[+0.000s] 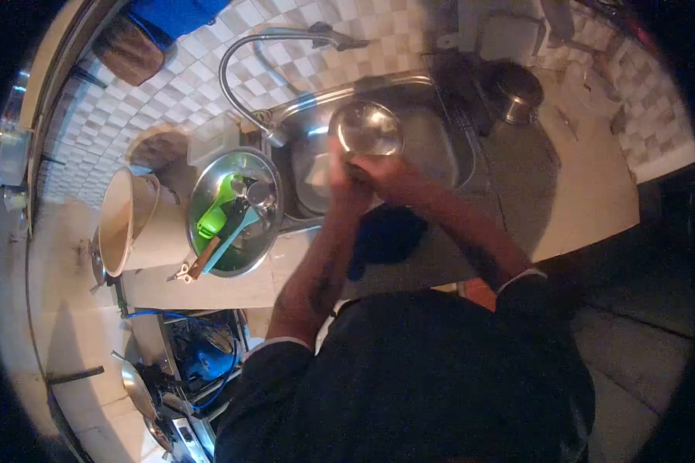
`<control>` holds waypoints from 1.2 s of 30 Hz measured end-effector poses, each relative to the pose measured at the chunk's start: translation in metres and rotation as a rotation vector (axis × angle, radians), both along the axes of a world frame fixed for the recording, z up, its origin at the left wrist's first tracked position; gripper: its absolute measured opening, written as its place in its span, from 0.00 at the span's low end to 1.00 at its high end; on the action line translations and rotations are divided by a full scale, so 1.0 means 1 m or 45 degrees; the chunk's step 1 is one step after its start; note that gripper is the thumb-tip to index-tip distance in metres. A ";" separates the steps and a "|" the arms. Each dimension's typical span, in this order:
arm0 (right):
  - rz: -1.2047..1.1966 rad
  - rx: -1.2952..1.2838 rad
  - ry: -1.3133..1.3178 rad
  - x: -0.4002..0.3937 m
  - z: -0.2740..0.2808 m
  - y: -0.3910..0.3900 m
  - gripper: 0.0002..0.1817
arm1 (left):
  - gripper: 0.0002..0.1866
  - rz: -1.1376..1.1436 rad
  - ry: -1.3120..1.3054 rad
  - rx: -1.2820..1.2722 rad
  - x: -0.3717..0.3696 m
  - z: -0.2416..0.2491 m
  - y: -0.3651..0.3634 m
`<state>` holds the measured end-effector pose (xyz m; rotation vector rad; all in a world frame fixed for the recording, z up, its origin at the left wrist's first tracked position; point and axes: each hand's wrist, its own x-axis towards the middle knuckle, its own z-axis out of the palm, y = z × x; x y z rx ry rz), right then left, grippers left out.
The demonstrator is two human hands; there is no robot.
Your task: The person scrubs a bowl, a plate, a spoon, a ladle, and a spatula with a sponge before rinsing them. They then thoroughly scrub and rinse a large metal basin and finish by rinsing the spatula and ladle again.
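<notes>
One round, shiny metal vessel (369, 127) above oval metal sink (434, 143), just beyond your hands. Your left hand (349, 187) and right hand (388, 171) meet at its near edge, blurred; how far fingers close, cannot tell. Left of hands: one arched metal faucet (276, 138), one wide metal basin (247, 163) carrying bright green utensil (211, 224) and one turquoise utensil (232, 241), one cream bucket (162, 224). Right: one metal pot (521, 110). Nearer you: crumpled blue cloth (390, 234) between forearms, which hide part of counter edge.
</notes>
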<state>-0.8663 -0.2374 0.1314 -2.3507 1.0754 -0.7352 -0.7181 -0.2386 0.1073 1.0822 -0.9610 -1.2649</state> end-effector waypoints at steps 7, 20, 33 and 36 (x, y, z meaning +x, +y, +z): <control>0.030 -0.593 0.228 -0.018 0.029 0.056 0.35 | 0.30 -0.048 -1.004 -0.057 0.084 0.049 0.016; -0.465 1.202 -1.228 0.032 -0.019 0.091 0.36 | 0.24 0.360 -1.064 -0.689 0.097 0.023 0.054; -0.425 0.534 -0.775 0.008 -0.025 0.055 0.46 | 0.10 -0.338 -1.259 -1.079 0.025 -0.008 0.027; -0.432 0.500 -0.684 -0.004 -0.034 0.055 0.46 | 0.08 -0.350 -1.601 -0.838 0.034 -0.010 0.016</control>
